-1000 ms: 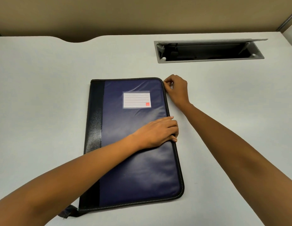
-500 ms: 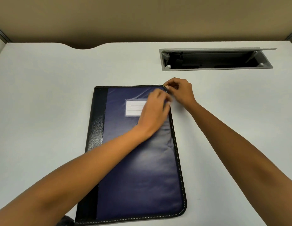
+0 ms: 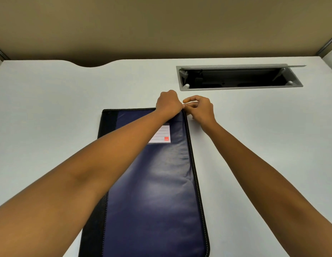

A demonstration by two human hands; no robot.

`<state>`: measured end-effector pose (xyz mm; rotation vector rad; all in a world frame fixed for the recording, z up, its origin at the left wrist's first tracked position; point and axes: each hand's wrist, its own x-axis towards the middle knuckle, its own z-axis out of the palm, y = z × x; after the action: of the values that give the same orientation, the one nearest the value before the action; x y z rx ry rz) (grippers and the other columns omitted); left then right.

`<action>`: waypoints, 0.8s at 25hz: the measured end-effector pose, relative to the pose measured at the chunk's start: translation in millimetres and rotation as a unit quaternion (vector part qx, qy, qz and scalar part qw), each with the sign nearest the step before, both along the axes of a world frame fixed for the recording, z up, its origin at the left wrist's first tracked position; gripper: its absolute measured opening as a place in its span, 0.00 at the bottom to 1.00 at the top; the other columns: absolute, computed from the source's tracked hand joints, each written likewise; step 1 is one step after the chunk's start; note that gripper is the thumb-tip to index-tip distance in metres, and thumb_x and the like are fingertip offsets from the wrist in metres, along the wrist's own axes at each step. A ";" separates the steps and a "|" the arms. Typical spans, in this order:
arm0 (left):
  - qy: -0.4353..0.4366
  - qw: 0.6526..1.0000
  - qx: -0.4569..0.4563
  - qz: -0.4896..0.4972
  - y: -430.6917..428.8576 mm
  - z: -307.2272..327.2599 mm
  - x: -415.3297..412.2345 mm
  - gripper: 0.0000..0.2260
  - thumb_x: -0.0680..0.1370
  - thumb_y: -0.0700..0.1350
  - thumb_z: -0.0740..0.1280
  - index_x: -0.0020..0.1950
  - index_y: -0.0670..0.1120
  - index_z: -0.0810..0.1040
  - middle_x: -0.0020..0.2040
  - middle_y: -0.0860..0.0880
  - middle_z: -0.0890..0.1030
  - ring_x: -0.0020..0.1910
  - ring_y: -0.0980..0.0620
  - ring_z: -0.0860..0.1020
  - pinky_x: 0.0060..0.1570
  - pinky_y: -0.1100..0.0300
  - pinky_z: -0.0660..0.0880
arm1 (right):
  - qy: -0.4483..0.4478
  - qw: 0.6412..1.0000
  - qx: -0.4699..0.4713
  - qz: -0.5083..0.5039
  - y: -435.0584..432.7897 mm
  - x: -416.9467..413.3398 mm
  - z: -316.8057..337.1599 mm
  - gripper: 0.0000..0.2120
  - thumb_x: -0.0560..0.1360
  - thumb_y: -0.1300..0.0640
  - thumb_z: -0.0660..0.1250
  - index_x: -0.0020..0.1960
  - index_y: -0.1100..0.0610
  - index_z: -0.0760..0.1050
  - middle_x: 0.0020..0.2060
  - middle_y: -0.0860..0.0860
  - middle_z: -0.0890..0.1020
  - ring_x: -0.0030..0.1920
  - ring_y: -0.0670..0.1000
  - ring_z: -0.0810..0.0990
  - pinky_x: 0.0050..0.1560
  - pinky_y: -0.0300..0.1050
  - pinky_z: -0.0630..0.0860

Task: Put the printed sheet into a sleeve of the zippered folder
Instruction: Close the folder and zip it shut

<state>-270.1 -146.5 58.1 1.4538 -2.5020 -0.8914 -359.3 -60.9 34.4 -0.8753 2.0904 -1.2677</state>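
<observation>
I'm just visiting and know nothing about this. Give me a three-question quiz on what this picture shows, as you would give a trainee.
1. True or false: the zippered folder lies open on the desk.
2. Both hands meet at which corner of the folder? A) far right B) near left C) far left
3. Fill in: the open hatch in the desk lies to the ____ of the hands.

Key:
1. False; it lies closed, and no printed sheet is in view.
2. A; the left hand and right hand meet there.
3. Right.

White desk (image 3: 50, 108); open cable tray (image 3: 239, 76); tan partition (image 3: 161, 25)
</observation>
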 end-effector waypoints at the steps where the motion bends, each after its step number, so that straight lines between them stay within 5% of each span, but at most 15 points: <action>1: 0.011 1.000 0.006 0.014 -2.1 -1.1 -0.4 0.11 0.72 0.46 0.70 0.46 0.41 0.72 0.50 0.41 0.78 0.44 0.45 0.73 0.31 0.61 0.64 | -0.008 1.000 0.002 -0.002 1.0 0.6 -0.2 0.08 0.72 0.59 0.72 0.51 0.58 0.80 0.40 0.55 0.85 0.34 0.45 0.81 0.29 0.28 0.72; 9: 0.026 0.994 0.053 0.088 -9.0 -6.2 -7.6 0.13 0.69 0.43 0.69 0.33 0.45 0.65 0.40 0.47 0.74 0.38 0.47 0.73 0.25 0.61 0.61 | -0.002 0.997 0.067 0.029 5.2 7.8 -0.2 0.12 0.68 0.51 0.76 0.47 0.57 0.81 0.37 0.48 0.82 0.39 0.46 0.80 0.40 0.37 0.75; 13: 0.016 0.993 0.049 0.106 -15.4 -8.4 -4.6 0.09 0.71 0.42 0.67 0.37 0.43 0.67 0.42 0.46 0.74 0.41 0.45 0.73 0.35 0.60 0.68 | -0.019 0.995 0.093 0.018 1.5 7.1 2.1 0.10 0.69 0.54 0.76 0.46 0.59 0.82 0.38 0.51 0.82 0.39 0.49 0.80 0.46 0.44 0.78; 20: 0.004 0.986 0.095 0.140 -34.5 -5.9 23.3 0.11 0.70 0.40 0.65 0.33 0.44 0.64 0.33 0.49 0.69 0.36 0.48 0.71 0.34 0.60 0.66 | -0.030 0.995 0.094 0.007 0.2 9.3 2.3 0.09 0.69 0.55 0.76 0.44 0.59 0.81 0.40 0.51 0.82 0.38 0.48 0.78 0.41 0.41 0.76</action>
<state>-246.8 -181.0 52.2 1.7973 -2.1789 -1.0983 -350.0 -60.7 36.8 -0.7572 2.1121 -1.0575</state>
